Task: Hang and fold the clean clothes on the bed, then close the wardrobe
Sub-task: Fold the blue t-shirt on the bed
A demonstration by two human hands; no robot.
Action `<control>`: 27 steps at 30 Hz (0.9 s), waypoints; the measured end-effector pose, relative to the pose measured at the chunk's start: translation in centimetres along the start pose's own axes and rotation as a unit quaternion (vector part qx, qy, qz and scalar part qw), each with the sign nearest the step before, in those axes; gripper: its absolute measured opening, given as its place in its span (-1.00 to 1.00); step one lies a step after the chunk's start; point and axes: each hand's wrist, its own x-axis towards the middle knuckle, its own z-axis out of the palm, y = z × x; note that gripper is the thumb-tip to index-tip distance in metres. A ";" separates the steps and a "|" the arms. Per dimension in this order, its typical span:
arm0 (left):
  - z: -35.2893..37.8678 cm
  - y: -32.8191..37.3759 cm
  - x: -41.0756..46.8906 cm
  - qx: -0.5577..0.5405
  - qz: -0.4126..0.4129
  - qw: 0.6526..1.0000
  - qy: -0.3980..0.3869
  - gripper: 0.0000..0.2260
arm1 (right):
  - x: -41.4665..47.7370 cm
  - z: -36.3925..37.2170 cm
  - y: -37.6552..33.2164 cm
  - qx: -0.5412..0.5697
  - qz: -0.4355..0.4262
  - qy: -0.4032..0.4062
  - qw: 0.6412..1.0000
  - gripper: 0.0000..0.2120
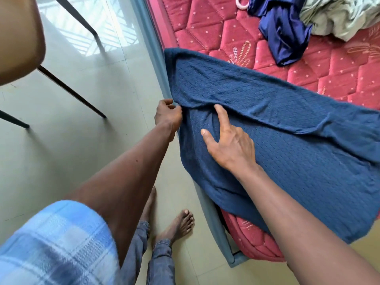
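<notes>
A dark blue textured garment (287, 140) lies spread across the near corner of the bed, with one part folded over along its length. My left hand (167, 114) pinches the garment's edge at the side of the bed. My right hand (230, 145) rests flat on the cloth, its index finger stretched toward the fold line. A shiny blue garment (283, 31) lies crumpled farther up the red quilted mattress (216, 27), next to a pale grey-green one (339, 15).
A brown chair (18, 38) with dark legs stands on the glossy tiled floor at the left. The grey bed frame (152, 50) runs diagonally between floor and mattress. A white hanger hook (241, 3) peeks in at the top. My bare feet stand beside the bed corner.
</notes>
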 end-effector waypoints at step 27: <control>-2.7 -1.1 0.5 -0.110 -0.063 0.992 -0.021 -0.59 | 0.4 3.5 1.5 -0.073 -0.092 0.182 0.976 -0.37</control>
